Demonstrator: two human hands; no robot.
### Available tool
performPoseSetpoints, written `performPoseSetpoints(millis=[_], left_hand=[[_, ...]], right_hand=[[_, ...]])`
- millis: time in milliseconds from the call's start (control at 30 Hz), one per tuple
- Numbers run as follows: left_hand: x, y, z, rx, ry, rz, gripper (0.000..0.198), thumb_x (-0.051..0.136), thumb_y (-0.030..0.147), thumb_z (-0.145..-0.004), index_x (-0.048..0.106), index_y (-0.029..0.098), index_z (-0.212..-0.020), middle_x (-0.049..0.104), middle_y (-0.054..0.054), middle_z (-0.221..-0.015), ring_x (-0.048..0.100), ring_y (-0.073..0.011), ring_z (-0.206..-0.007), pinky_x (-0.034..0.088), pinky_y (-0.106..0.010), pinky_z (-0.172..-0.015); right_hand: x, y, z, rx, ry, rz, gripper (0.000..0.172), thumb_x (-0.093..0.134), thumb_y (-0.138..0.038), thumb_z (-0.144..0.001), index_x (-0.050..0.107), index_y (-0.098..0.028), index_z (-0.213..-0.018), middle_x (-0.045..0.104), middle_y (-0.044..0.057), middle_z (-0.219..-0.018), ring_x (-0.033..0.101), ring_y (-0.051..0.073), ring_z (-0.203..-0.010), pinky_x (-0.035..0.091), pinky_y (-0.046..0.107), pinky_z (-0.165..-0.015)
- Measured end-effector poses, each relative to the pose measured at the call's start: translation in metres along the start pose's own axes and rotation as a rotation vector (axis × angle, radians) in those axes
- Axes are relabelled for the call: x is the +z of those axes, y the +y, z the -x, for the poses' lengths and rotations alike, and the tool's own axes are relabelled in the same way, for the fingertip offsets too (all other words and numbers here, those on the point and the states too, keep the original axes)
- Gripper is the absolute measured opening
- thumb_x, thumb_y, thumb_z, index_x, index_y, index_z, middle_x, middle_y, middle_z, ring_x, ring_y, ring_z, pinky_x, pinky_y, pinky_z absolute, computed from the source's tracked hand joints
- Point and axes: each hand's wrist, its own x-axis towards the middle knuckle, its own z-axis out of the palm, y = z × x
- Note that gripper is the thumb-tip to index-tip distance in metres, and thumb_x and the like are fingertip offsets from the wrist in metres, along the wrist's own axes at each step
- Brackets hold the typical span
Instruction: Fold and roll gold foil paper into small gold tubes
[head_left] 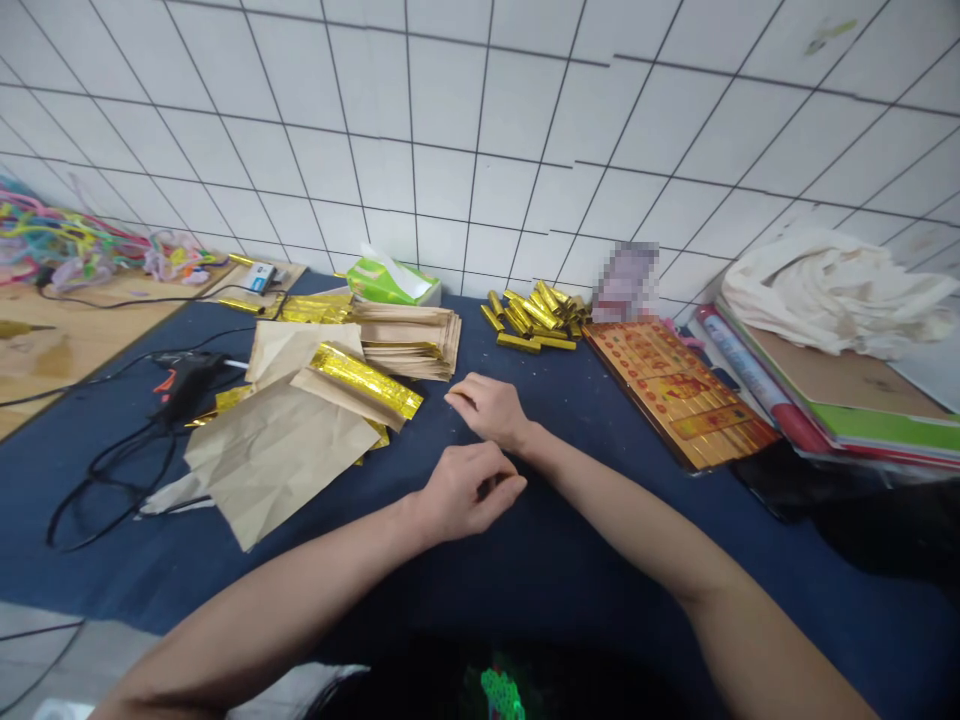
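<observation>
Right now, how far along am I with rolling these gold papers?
Done: a pile of gold rolls lies at the back. In hand: nothing I can make out; the left hand and right hand rest curled on the blue cloth, apart from the sheets. Left: a thick stack of brown sheets and several loose gold-faced sheets lie flat, unrolled.

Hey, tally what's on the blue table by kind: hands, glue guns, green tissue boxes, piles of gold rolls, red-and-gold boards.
Hands: 2, left hand and right hand
Glue gun: 1
Green tissue box: 1
Pile of gold rolls: 1
Red-and-gold board: 1
Total: 6
</observation>
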Motion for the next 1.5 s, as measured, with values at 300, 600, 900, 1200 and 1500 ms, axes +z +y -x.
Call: performPoseSetpoints(millis=[300, 600, 900, 1200, 1500], left_hand=[[0.001, 0.008, 0.001, 0.157, 0.013, -0.035, 0.018, 0.046, 0.025, -0.083, 0.059, 0.016, -0.074, 0.059, 0.000, -0.054, 0.052, -0.0097, -0.048, 0.042, -0.022, -0.053], [0.003, 0.008, -0.001, 0.168, 0.018, -0.025, 0.016, 0.046, 0.020, -0.082, 0.056, 0.016, -0.071, 0.059, -0.001, -0.056, 0.054, -0.0111, -0.052, 0.042, -0.024, -0.055], [0.004, 0.004, 0.001, 0.115, -0.028, -0.027, 0.018, 0.042, 0.021, -0.083, 0.054, 0.017, -0.071, 0.061, -0.002, -0.060, 0.056, -0.0107, -0.054, 0.043, -0.022, -0.053], [0.007, 0.001, 0.002, 0.039, -0.085, -0.073, 0.020, 0.041, 0.024, -0.084, 0.055, 0.017, -0.071, 0.061, -0.002, -0.061, 0.057, -0.0104, -0.056, 0.042, -0.021, -0.053], [0.007, 0.000, 0.000, 0.044, -0.080, -0.087, 0.019, 0.042, 0.023, -0.083, 0.055, 0.017, -0.071, 0.060, -0.002, -0.061, 0.057, -0.0105, -0.057, 0.041, -0.020, -0.052]], right_hand=[[0.027, -0.042, -0.015, -0.050, -0.192, 0.137, 0.045, 0.047, -0.054, -0.081, 0.057, -0.019, -0.108, 0.058, 0.007, -0.102, 0.056, 0.020, -0.091, 0.043, 0.031, -0.072], [0.043, -0.050, -0.024, 0.075, -0.187, 0.244, 0.035, 0.050, -0.042, -0.083, 0.053, -0.020, -0.110, 0.057, 0.008, -0.102, 0.056, 0.022, -0.091, 0.046, 0.033, -0.070], [0.037, -0.030, -0.027, 0.204, -0.170, 0.112, 0.019, 0.043, -0.026, -0.085, 0.061, -0.021, -0.087, 0.061, 0.005, -0.096, 0.059, 0.018, -0.087, 0.041, 0.028, -0.067], [0.027, -0.022, -0.031, 0.183, -0.263, -0.111, 0.024, 0.048, -0.029, -0.081, 0.060, -0.018, -0.064, 0.057, -0.003, -0.057, 0.050, 0.011, -0.055, 0.031, 0.021, -0.051], [0.013, -0.014, -0.049, 0.214, -0.066, -0.156, 0.030, 0.043, -0.040, -0.085, 0.065, -0.020, -0.085, 0.064, 0.000, -0.076, 0.057, 0.013, -0.069, 0.039, 0.022, -0.062]])
